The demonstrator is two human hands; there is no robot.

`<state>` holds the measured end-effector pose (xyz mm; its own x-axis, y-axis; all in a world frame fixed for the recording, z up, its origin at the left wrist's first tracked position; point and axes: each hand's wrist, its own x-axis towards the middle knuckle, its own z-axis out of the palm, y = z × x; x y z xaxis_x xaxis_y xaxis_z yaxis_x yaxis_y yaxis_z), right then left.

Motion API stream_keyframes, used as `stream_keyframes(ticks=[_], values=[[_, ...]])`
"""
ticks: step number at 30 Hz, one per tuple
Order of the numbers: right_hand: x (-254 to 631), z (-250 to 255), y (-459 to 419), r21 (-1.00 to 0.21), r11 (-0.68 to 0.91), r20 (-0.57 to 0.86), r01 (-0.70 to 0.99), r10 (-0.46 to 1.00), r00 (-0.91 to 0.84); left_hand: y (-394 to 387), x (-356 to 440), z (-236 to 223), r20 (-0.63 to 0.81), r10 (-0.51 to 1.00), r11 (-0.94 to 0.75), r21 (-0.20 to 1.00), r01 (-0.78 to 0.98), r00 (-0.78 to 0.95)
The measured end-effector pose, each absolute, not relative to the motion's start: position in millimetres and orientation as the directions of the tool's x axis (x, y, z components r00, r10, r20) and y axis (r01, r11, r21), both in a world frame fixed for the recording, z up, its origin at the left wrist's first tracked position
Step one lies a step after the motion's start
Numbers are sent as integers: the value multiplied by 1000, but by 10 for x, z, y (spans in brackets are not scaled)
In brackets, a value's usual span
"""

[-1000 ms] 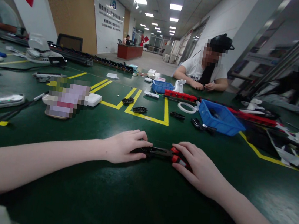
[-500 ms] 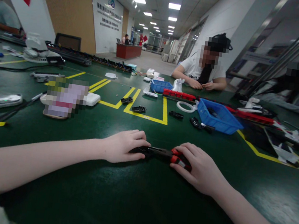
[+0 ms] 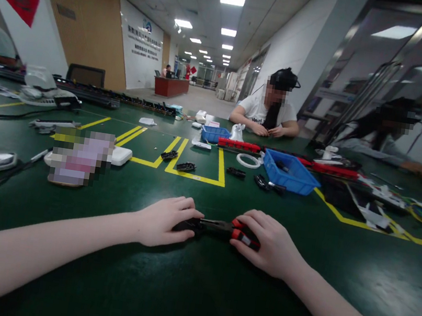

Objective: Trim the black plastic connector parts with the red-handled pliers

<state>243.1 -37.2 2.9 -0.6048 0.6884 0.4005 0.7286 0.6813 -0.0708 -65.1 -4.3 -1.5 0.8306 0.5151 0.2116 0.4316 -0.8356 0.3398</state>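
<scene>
My left hand (image 3: 169, 221) is closed around a small black part (image 3: 188, 225), mostly hidden under its fingers. Red-and-black pliers (image 3: 221, 225) are gripped by the handles in my right hand (image 3: 267, 243). Their long jaws point left and meet the black part; whether they bite on it I cannot tell. Both hands rest low over the green table (image 3: 191, 292). Beyond them lie similar black parts, one (image 3: 186, 166) inside a yellow-taped outline and another (image 3: 236, 172) to its right.
A blue bin (image 3: 289, 177) stands behind my right hand, near a white ring of tape or tubing (image 3: 248, 160). Left are a phone-like object (image 3: 81, 160), a white case (image 3: 121, 156) and cables (image 3: 2, 177). Across the table a person (image 3: 269, 108) sits working with both hands.
The camera view has tilted up and shifted slightly, so everything sits lower and a little left. Both hands keep the same hold on the black part and the pliers.
</scene>
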Motion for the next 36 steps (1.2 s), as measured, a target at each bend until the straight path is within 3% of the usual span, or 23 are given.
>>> stream_keyframes(ticks=[15,36], values=[[2406,110,-461,-25,631,385,775,722,-576,-101,-581,-5,198,551,-807,371,458,811],[2432,71,-447,-89,637,335,766,743,-579,-102,-567,-18,182,564,-797,376,473,805]])
